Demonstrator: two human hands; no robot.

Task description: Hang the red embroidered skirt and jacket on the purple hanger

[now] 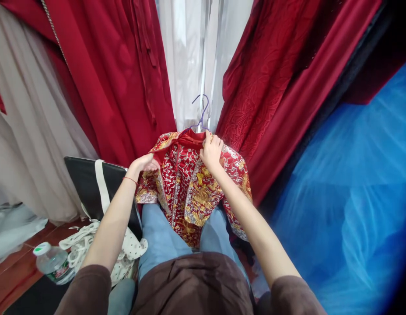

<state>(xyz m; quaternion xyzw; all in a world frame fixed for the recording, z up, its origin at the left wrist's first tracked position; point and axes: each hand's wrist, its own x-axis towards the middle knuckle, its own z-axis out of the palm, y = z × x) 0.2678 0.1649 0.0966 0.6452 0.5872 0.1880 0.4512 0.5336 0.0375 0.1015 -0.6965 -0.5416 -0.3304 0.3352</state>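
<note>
A red jacket point(203, 188) with gold and silver embroidery lies over my knees, its front partly open. A purple hanger point(203, 118) sits inside its neck, with the hook sticking up beyond the collar. My left hand point(146, 163) is closed on the jacket's left-side front edge near the shoulder, fingers partly hidden under the cloth. Up by the collar, my right hand point(211, 151) grips the jacket's other side, its fingers bent over the edge at the hanger's shoulder.
Red gowns point(124, 87) and a patterned red dress point(265, 83) hang ahead, with white cloth point(186, 57) between them. Blue tulle point(337, 210) spreads at right. Beside my left leg are a black chair back point(83, 181), a dotted white cloth bag point(134, 245) and a water bottle point(52, 262).
</note>
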